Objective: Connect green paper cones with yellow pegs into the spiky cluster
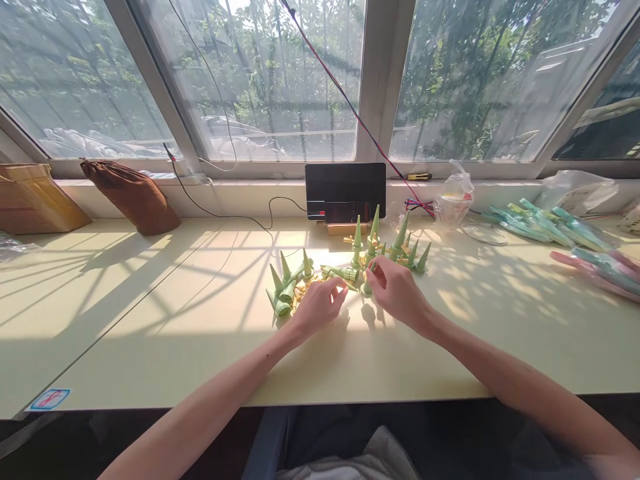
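At frame centre, on the table (pixel 200 360): left hand (pixel 320 305), thumb and fingers curled close, contents, if any, not discernible from where I stood; right hand (pixel 397 288), fingers pinched on one green cone (pixel 367 289). Left of centre: further cones (pixel 277 281), yellow pegs (pixel 300 291) among them. Right of centre: upright cones (pixel 401 233). Upper centre: one tablet (pixel 345 185). Upper left: one brown bag (pixel 131 198). Far right: plastic packets (pixel 550 223).

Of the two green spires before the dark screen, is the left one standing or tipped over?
Standing: the left spire points straight up before the dark screen.
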Demonstrator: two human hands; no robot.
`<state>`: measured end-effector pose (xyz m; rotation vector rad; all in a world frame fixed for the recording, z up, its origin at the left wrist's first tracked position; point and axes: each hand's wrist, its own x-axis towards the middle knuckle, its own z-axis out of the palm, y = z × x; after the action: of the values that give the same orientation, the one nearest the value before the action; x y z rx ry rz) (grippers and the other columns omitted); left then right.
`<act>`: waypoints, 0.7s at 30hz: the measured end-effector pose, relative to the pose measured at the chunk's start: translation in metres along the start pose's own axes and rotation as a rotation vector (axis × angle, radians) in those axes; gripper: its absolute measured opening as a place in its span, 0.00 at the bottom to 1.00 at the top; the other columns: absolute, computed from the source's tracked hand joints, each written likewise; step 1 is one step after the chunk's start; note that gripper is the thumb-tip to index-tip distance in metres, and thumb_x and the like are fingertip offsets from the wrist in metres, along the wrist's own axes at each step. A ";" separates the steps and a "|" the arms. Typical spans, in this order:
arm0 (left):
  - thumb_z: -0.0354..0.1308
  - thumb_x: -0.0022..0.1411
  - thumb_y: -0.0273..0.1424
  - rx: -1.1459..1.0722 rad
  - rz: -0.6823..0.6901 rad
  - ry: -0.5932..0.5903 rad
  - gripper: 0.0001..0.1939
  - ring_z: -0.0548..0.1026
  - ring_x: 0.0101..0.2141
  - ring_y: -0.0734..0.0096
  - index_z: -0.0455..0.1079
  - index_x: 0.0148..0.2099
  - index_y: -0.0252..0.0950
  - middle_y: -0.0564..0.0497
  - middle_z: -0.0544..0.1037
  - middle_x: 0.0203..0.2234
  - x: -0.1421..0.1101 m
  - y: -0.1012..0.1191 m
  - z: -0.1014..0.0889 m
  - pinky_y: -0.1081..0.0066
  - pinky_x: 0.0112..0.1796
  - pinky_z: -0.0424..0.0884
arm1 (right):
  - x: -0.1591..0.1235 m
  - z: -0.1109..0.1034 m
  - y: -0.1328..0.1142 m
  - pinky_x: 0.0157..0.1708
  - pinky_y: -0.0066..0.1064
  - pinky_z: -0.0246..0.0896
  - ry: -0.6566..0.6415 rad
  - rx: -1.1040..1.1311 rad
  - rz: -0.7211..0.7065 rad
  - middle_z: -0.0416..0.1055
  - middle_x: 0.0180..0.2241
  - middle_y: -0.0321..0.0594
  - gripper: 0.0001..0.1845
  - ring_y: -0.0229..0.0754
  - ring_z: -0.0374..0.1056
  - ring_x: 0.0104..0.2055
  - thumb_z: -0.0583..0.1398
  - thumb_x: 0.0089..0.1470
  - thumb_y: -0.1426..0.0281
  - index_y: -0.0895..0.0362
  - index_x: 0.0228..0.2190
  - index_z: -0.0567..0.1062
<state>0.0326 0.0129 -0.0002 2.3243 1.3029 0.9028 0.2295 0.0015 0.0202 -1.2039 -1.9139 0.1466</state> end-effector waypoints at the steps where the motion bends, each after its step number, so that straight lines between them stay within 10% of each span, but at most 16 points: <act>1: 0.52 0.66 0.31 0.003 0.000 -0.001 0.09 0.68 0.21 0.73 0.73 0.37 0.37 0.55 0.74 0.19 0.000 0.000 0.000 0.72 0.28 0.61 | 0.001 -0.002 0.002 0.24 0.27 0.51 -0.024 -0.021 0.019 0.61 0.21 0.32 0.06 0.35 0.57 0.21 0.54 0.61 0.71 0.56 0.31 0.65; 21: 0.52 0.63 0.28 0.002 -0.015 -0.037 0.09 0.65 0.19 0.75 0.73 0.36 0.36 0.57 0.70 0.16 -0.001 0.000 0.003 0.74 0.26 0.59 | -0.004 0.008 0.013 0.18 0.28 0.49 -0.137 -0.093 0.088 0.61 0.19 0.32 0.07 0.37 0.58 0.18 0.50 0.62 0.73 0.58 0.39 0.67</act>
<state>0.0342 0.0118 -0.0029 2.3188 1.3048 0.8507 0.2335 0.0077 0.0068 -1.3719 -2.0046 0.1932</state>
